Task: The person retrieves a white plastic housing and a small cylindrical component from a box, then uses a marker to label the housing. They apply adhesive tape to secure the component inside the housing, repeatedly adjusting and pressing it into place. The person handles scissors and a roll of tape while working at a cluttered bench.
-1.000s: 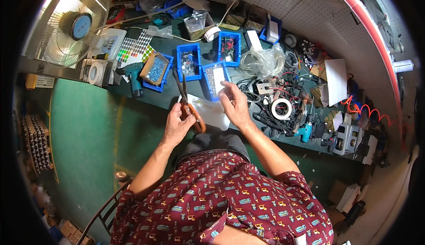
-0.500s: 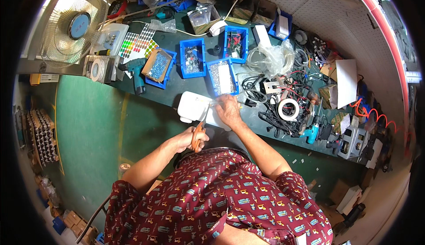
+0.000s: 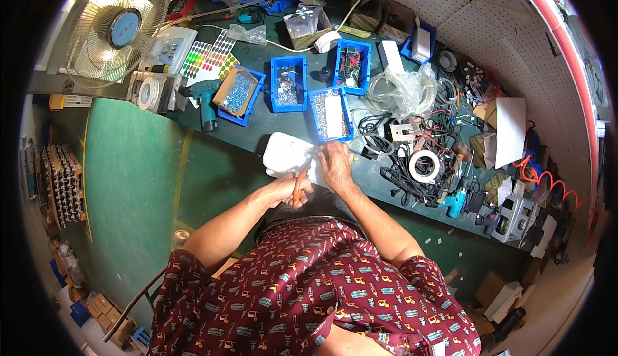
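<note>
A white plastic housing (image 3: 286, 152) with rounded corners lies at the bench's front edge, before my body. My left hand (image 3: 283, 190) is closed round the orange handles of a pair of scissors (image 3: 300, 186), just below the housing. The blades point away from me, toward the housing's right part. My right hand (image 3: 337, 165) rests at the housing's right end, its fingers bent and bunched together. What those fingertips hold, if anything, is too small to make out. A blue bin of small metal parts (image 3: 331, 116) stands right beyond them.
More blue bins (image 3: 288, 84) of small parts stand behind. A cordless drill (image 3: 206, 106) lies on the left, near a fan (image 3: 124, 28). To the right are tangled black cables (image 3: 402, 177), a white tape roll (image 3: 424, 165) and a teal power screwdriver (image 3: 458, 201).
My left hand has moved up with the scissors, closer to the housing. The right hand stays at the housing's right end. The whole view has shifted slightly.
</note>
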Demonstrator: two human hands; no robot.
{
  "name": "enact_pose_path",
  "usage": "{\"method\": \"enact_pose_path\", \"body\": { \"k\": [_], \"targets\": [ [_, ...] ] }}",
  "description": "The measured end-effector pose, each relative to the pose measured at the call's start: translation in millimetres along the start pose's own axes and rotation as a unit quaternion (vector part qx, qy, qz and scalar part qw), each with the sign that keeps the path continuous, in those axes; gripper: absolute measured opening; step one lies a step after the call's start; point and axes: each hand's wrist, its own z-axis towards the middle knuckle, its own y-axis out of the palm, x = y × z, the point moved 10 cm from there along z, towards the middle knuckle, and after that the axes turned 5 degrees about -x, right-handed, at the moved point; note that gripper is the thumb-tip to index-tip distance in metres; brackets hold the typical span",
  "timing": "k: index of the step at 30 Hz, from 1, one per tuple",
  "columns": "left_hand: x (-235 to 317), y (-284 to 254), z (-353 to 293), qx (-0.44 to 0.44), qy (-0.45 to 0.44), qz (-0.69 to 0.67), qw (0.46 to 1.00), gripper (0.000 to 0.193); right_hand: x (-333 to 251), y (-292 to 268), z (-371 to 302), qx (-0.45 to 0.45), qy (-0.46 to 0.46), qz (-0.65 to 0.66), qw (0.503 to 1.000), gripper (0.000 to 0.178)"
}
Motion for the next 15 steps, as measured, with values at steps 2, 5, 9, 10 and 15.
{"method": "enact_pose_path", "body": {
  "k": [2,5,9,10,15],
  "targets": [
    [1,-2,3,0.001,-0.01,0.014,1.0,0.033,0,1,0,-0.004,-0.001,0.001,1.0,0.018],
    [-1,-7,11,-0.003,-0.021,0.031,0.999,0.035,0,2,0,-0.005,-0.009,0.005,1.0,0.016],
    [-2,-7,14,-0.001,-0.021,0.043,0.999,0.041,-1,4,0,-0.015,-0.013,-0.001,1.0,0.016],
    [-1,-6,14,0.001,-0.02,0.041,0.999,0.041,0,5,0,-0.018,-0.011,-0.007,1.0,0.016],
    [-4,-2,17,-0.01,-0.007,0.022,1.0,0.053,-1,5,0,-0.022,-0.018,-0.013,1.0,0.016]
  ]
}}
